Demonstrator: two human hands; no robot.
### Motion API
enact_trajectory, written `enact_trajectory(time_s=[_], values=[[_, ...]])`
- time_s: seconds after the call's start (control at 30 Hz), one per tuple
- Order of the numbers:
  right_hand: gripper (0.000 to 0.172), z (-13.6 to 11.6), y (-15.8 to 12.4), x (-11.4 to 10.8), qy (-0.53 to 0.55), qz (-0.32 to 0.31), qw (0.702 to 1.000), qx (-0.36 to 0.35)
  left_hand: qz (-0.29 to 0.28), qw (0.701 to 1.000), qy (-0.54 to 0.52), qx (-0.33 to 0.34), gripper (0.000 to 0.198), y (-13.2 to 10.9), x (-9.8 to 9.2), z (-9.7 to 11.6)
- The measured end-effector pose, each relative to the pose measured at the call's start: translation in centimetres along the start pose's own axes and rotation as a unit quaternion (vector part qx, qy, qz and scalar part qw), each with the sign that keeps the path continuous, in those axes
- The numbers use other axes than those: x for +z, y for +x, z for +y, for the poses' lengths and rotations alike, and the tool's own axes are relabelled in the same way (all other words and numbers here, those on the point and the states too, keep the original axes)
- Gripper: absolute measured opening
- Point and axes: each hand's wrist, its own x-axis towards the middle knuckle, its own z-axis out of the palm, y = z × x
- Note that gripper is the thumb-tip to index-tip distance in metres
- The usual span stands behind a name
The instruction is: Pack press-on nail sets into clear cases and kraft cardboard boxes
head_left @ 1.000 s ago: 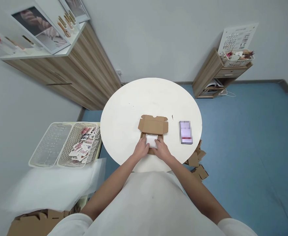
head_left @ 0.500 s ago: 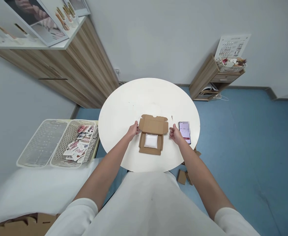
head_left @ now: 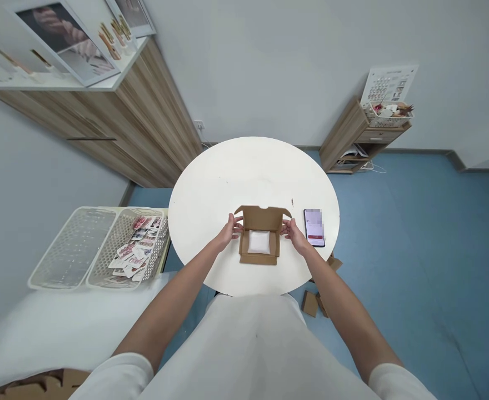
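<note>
A small brown cardboard box [head_left: 259,259] stands on the white round table [head_left: 211,172], its lid [head_left: 262,218] raised nearly upright with the side flaps folded in. Inside lies a flat white packet [head_left: 259,242]. My left hand [head_left: 229,229] holds the lid's left side, fingers bent against the flap and thumb up. On the opposite side my right hand [head_left: 293,232] has its fingers curled against the right flap. Some fingertips are hidden by the cardboard.
To the right of my right hand lies a phone [head_left: 314,228] with a lit screen. A white basket [head_left: 98,266] of printed cards stands at the left beside a lidded one. Small cardboard boxes [head_left: 310,303] lie on the floor at the right. A wooden cabinet [head_left: 144,122] is behind.
The lid has swung up from lying back, and its side flaps have turned inward. Both hands have moved in and taken hold of the lid's sides. The packet stays in the box.
</note>
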Motion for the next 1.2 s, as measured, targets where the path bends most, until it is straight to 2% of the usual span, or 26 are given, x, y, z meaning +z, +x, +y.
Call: enact_trajectory(time_s=[0.17,0.27,0.37,0.4,0.43,0.53,0.63,0.7,0.83,0.93,1.07,1.13,1.2], values=[[0.070,1.2,-3.0,-0.1,-0.041,-0.048,0.998,-0.022,-0.021,1.000,0.022,0.005,0.083,-2.6,0.0,-2.0],[0.069,1.3,-4.3,-0.4,-0.062,-0.085,0.994,-0.037,-0.033,0.997,0.066,0.027,0.075,-3.8,0.3,-2.5],[0.059,1.5,-5.4,-0.3,-0.121,-0.085,0.987,-0.063,-0.002,0.987,0.146,0.071,0.061,-4.6,1.0,-3.0],[0.061,1.7,-5.8,-0.2,-0.157,-0.078,0.982,-0.074,0.016,0.980,0.177,0.087,0.060,-4.9,1.4,-3.3],[0.068,1.9,-6.2,0.1,-0.198,-0.071,0.974,-0.085,0.033,0.972,0.205,0.106,0.065,-5.1,1.7,-3.6],[0.096,3.1,-6.9,1.3,-0.315,-0.064,0.941,-0.103,0.049,0.949,0.266,0.163,0.096,-5.4,2.7,-4.7],[0.106,4.2,-7.1,2.3,-0.381,-0.050,0.918,-0.099,0.054,0.938,0.274,0.203,0.114,-5.5,3.3,-5.6],[0.101,4.5,-7.0,2.7,-0.401,-0.034,0.909,-0.103,0.057,0.940,0.255,0.219,0.118,-5.4,3.5,-6.1],[0.076,4.0,-6.6,2.7,-0.413,-0.025,0.898,-0.147,0.055,0.950,0.232,0.202,0.119,-5.0,3.3,-7.5],[0.056,3.1,-6.2,2.4,-0.393,-0.017,0.902,-0.178,0.101,0.944,0.270,0.163,0.119,-4.6,3.0,-8.6],[0.040,1.6,-4.9,2.2,-0.348,0.015,0.921,-0.174,0.164,0.923,0.301,0.174,0.101,-4.0,2.6,-8.9],[0.035,0.5,-3.8,2.1,-0.318,0.035,0.931,-0.173,0.175,0.923,0.297,0.173,0.088,-3.7,2.5,-8.6],[0.033,-0.7,-2.7,2.1,-0.285,0.045,0.941,-0.177,0.187,0.929,0.286,0.139,0.079,-3.3,2.4,-8.4]])
